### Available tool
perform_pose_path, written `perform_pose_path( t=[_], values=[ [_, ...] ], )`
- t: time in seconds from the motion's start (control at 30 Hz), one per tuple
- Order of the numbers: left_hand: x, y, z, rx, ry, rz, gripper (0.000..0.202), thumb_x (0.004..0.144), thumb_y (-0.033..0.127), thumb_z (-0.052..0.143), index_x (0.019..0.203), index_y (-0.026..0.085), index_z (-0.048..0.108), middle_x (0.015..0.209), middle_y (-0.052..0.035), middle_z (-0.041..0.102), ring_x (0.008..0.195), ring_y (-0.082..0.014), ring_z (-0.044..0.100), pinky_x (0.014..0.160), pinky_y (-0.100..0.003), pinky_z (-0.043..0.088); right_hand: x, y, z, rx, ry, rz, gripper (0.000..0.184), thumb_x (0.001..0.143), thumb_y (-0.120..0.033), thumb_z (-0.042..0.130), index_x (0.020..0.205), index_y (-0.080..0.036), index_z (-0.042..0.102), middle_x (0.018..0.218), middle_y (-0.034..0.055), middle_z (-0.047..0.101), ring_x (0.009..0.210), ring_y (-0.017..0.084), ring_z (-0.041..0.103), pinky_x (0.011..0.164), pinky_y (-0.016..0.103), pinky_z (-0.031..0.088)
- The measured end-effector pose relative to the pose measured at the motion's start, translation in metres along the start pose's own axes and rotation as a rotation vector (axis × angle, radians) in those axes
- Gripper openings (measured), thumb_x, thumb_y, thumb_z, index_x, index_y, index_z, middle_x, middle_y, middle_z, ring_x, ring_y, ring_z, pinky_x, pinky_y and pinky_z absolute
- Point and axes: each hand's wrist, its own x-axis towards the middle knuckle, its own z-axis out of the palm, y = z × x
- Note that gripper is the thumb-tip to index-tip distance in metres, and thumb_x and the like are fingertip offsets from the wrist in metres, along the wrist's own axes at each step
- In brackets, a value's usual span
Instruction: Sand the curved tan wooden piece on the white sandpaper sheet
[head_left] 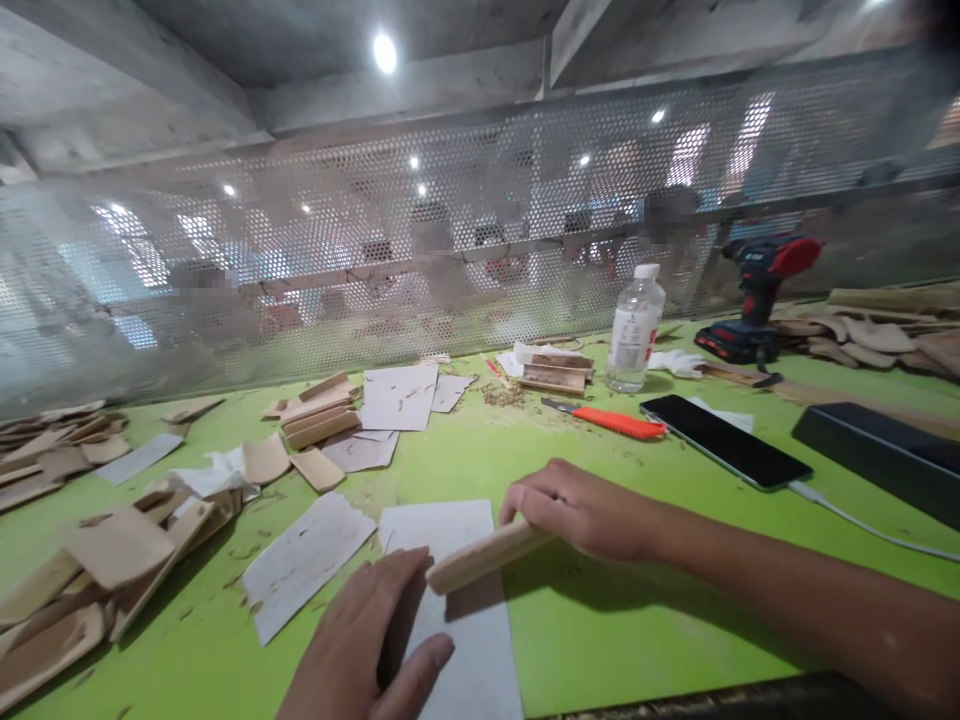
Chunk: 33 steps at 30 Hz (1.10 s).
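A pale, slightly curved strip of wood or bamboo (487, 555) is gripped at its right end by my right hand (574, 510). Its left end hangs over a white sheet of paper (480, 650) on the green table. Close to that end is my left hand (375, 630), thumb and fingers apart, holding nothing; its palm faces the paper. The underside of the strip is out of sight.
Cut wood pieces (120, 545) pile up at left, with more (322, 405) behind. Beyond my right hand lie an orange utility knife (619, 421), a phone (724, 440) on a cable, a water bottle (634, 335) and a cordless drill (757, 290). Perforated metal mesh (337, 270) stands behind.
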Motion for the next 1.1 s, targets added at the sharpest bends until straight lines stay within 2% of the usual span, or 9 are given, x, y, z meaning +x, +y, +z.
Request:
perform_pose_path(
  t=[0.1, 0.27, 0.37, 0.47, 0.63, 0.77, 0.93, 0.97, 1.1],
  values=[
    [0.000, 0.002, -0.002, 0.019, -0.041, -0.014, 0.052, 0.097, 0.043, 0.063, 0.146, 0.035, 0.045, 0.141, -0.0035, 0.066, 0.122, -0.0274, 0.068, 0.101, -0.040, 0.059, 0.000, 0.002, 0.000, -0.014, 0.093, 0.044, 0.051, 0.103, -0.042, 0.036, 0.090, -0.014, 0.076, 0.068, 0.0015, 0.055, 0.064, 0.016, 0.048, 0.059, 0.028, 0.031],
    [0.000, 0.003, -0.003, -0.032, -0.033, -0.072, 0.050, 0.096, 0.045, 0.064, 0.142, 0.035, 0.050, 0.140, -0.0034, 0.066, 0.124, -0.0290, 0.067, 0.102, -0.040, 0.058, -0.003, -0.005, 0.005, 0.012, -0.071, -0.033, 0.052, 0.106, -0.045, 0.033, 0.099, -0.015, 0.076, 0.073, 0.0019, 0.060, 0.066, 0.015, 0.050, 0.061, 0.028, 0.033],
    [-0.001, 0.002, -0.003, -0.027, -0.044, -0.058, 0.052, 0.096, 0.045, 0.065, 0.144, 0.035, 0.050, 0.139, -0.0034, 0.067, 0.121, -0.0285, 0.068, 0.100, -0.039, 0.059, -0.003, -0.004, 0.002, 0.009, -0.019, 0.014, 0.053, 0.105, -0.048, 0.035, 0.095, -0.016, 0.076, 0.070, 0.0008, 0.057, 0.064, 0.015, 0.048, 0.059, 0.028, 0.031],
    [-0.001, 0.002, -0.003, -0.005, -0.036, -0.058, 0.051, 0.095, 0.045, 0.064, 0.143, 0.033, 0.052, 0.139, -0.0035, 0.067, 0.120, -0.0291, 0.069, 0.100, -0.040, 0.059, -0.003, -0.004, 0.001, -0.003, 0.054, 0.053, 0.049, 0.104, -0.043, 0.037, 0.090, -0.015, 0.075, 0.071, 0.0015, 0.059, 0.065, 0.015, 0.048, 0.059, 0.028, 0.031],
    [0.000, 0.003, -0.004, -0.011, -0.034, -0.059, 0.049, 0.095, 0.048, 0.063, 0.141, 0.033, 0.054, 0.137, -0.0028, 0.069, 0.120, -0.0288, 0.069, 0.098, -0.038, 0.060, -0.003, -0.007, 0.004, 0.019, -0.056, 0.003, 0.050, 0.105, -0.045, 0.037, 0.091, -0.015, 0.074, 0.072, 0.0023, 0.061, 0.065, 0.015, 0.049, 0.060, 0.028, 0.033],
    [0.001, 0.007, -0.007, -0.014, -0.028, -0.072, 0.047, 0.097, 0.046, 0.062, 0.141, 0.031, 0.055, 0.139, -0.0042, 0.067, 0.120, -0.0286, 0.069, 0.100, -0.040, 0.059, -0.003, -0.007, 0.003, 0.001, 0.050, 0.060, 0.050, 0.104, -0.044, 0.037, 0.089, -0.015, 0.074, 0.071, 0.0019, 0.059, 0.066, 0.015, 0.049, 0.059, 0.028, 0.031],
    [0.004, 0.009, -0.008, -0.035, -0.039, -0.064, 0.045, 0.095, 0.046, 0.063, 0.138, 0.033, 0.058, 0.134, -0.0033, 0.070, 0.118, -0.0293, 0.070, 0.096, -0.039, 0.062, -0.004, -0.011, 0.005, 0.016, -0.092, -0.018, 0.050, 0.105, -0.044, 0.034, 0.096, -0.016, 0.075, 0.070, 0.0012, 0.059, 0.063, 0.015, 0.049, 0.060, 0.029, 0.032],
    [0.004, 0.009, -0.008, -0.037, -0.038, -0.064, 0.045, 0.095, 0.046, 0.064, 0.138, 0.033, 0.058, 0.134, -0.0033, 0.070, 0.117, -0.0295, 0.070, 0.095, -0.039, 0.062, -0.004, -0.010, 0.005, 0.020, -0.086, -0.011, 0.051, 0.105, -0.046, 0.035, 0.095, -0.016, 0.075, 0.070, 0.0013, 0.059, 0.063, 0.015, 0.049, 0.059, 0.029, 0.032],
    [0.004, 0.009, -0.007, -0.026, -0.010, -0.080, 0.046, 0.094, 0.046, 0.064, 0.138, 0.032, 0.059, 0.132, -0.0032, 0.071, 0.117, -0.0295, 0.070, 0.097, -0.039, 0.061, -0.002, -0.005, 0.004, 0.000, 0.066, 0.055, 0.051, 0.105, -0.045, 0.035, 0.089, -0.015, 0.073, 0.072, 0.0022, 0.060, 0.066, 0.016, 0.049, 0.059, 0.029, 0.031]
  ],
)
